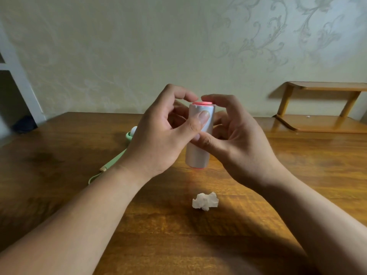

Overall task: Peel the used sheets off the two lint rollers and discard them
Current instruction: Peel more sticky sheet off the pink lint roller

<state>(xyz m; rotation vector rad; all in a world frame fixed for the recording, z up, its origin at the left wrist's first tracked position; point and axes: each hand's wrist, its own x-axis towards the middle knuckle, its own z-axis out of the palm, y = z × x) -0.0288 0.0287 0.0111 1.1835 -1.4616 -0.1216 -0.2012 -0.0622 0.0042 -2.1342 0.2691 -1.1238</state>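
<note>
Here pink lint roller upright between left hand, right hand.

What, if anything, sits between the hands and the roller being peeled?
Nothing visible: left hand and right hand both already grip the upright white pink-capped lint roller directly.

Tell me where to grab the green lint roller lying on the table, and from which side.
Take the green lint roller by its slim handle, coming from above with the left hand. The handle lies flat on the table, exposed toward the near left, while its head is hidden behind that hand.
</note>
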